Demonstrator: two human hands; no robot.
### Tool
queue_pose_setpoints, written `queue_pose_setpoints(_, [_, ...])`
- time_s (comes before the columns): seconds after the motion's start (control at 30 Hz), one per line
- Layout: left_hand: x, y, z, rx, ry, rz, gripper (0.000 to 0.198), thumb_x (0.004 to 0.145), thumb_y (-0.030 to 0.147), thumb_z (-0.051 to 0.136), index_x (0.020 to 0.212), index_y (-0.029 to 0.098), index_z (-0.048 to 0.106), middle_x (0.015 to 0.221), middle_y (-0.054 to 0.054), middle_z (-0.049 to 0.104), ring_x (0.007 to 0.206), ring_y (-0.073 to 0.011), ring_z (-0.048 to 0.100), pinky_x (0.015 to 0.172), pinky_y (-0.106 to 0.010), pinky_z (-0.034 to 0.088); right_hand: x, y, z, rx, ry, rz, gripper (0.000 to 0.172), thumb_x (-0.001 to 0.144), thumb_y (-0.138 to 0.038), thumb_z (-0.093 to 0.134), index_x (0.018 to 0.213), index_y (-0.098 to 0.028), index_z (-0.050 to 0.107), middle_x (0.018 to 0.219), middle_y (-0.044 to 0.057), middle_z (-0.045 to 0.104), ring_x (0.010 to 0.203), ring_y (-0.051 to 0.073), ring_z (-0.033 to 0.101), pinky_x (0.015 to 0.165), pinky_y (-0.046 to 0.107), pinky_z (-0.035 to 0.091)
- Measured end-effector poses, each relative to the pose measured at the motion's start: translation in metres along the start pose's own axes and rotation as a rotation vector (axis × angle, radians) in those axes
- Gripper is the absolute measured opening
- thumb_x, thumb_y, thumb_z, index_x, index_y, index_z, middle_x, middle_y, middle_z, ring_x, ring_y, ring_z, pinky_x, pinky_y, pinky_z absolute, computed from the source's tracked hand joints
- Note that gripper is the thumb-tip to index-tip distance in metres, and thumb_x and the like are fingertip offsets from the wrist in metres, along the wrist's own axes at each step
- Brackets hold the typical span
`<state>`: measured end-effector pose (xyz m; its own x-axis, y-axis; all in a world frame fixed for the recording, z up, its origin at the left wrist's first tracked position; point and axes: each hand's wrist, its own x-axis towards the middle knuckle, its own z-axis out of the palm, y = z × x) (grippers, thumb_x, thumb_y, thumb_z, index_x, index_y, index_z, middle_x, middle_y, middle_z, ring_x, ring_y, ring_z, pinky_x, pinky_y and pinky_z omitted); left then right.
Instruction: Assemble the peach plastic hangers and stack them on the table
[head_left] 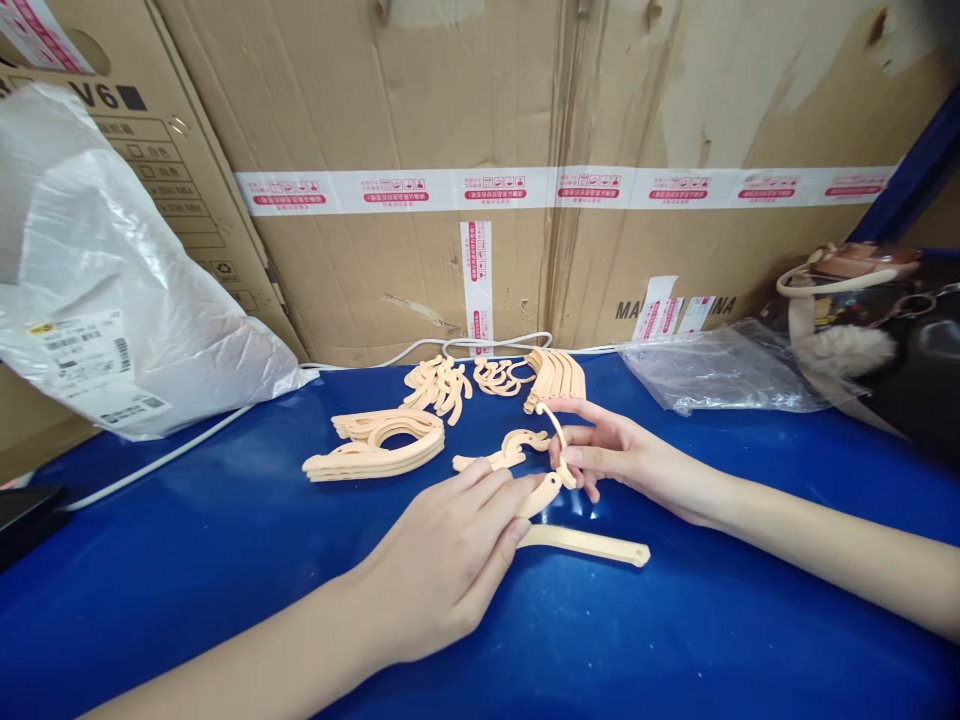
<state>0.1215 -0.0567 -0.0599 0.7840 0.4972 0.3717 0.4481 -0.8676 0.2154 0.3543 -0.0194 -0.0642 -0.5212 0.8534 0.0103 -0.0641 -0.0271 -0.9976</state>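
My left hand (pixel 457 560) is closed on a beige plastic hanger arm (pixel 541 495), whose holed end shows past the fingers. A longer beige strip (pixel 589 545) sticks out to the right from under that hand; whether the hand grips it too, I cannot tell. Between thumb and fingers, my right hand (pixel 611 450) pinches a thin curved beige piece (pixel 556 432), its lower end close to the holed end. Just behind the left hand lies another beige part with a curved hook (pixel 517 448), partly hidden by the fingers.
Stacked folding hangers (pixel 375 455) sit on the blue table (pixel 675 640) at left. Farther back are small curved pieces (pixel 439 385), hooks (pixel 499 377) and nested arms (pixel 561 375). A white parcel bag (pixel 127 270), white cable (pixel 161 458), clear plastic bag (pixel 720 370) and cardboard (pixel 390 270) surround them.
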Motion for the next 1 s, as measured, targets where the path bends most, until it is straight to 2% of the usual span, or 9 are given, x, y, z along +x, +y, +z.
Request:
queue_pose_setpoints(0.47, [-0.0009, 0.0004, 0.0007, 0.106, 0.008, 0.018, 0.033, 0.100, 0.018, 0.029, 0.130, 0.010, 0.043, 0.103, -0.010, 0.060, 0.092, -0.0238, 0.052, 0.082, -0.040, 0.048, 0.0004, -0.0015, -0.0005, 0.031, 0.011, 0.020, 0.057, 0.077, -0.025, 0.074, 0.125, -0.021, 0.046, 0.076, -0.003, 0.059, 0.059, 0.008, 0.054, 0.053, 0.019, 0.050])
queue_pose_setpoints(0.83, [-0.0024, -0.0031, 0.0069, 0.250, 0.078, 0.034, 0.035, 0.099, 0.014, 0.034, 0.133, 0.010, 0.042, 0.104, -0.010, 0.063, 0.096, -0.0246, 0.055, 0.083, -0.041, 0.049, 0.0002, -0.0012, -0.0015, 0.030, 0.038, 0.023, 0.059, 0.075, -0.025, 0.076, 0.125, -0.020, 0.047, 0.075, -0.003, 0.059, 0.061, 0.009, 0.055, 0.055, 0.021, 0.050])
queue_pose_setpoints(1.0, [-0.0041, -0.0022, 0.0050, 0.233, 0.052, 0.043, 0.037, 0.097, 0.012, 0.035, 0.133, 0.010, 0.042, 0.108, -0.011, 0.062, 0.099, -0.0254, 0.055, 0.086, -0.042, 0.048, -0.0002, -0.0001, -0.0013, 0.011, 0.032, 0.006, 0.057, 0.076, -0.024, 0.075, 0.125, -0.019, 0.046, 0.074, -0.003, 0.060, 0.060, 0.009, 0.055, 0.055, 0.021, 0.050])
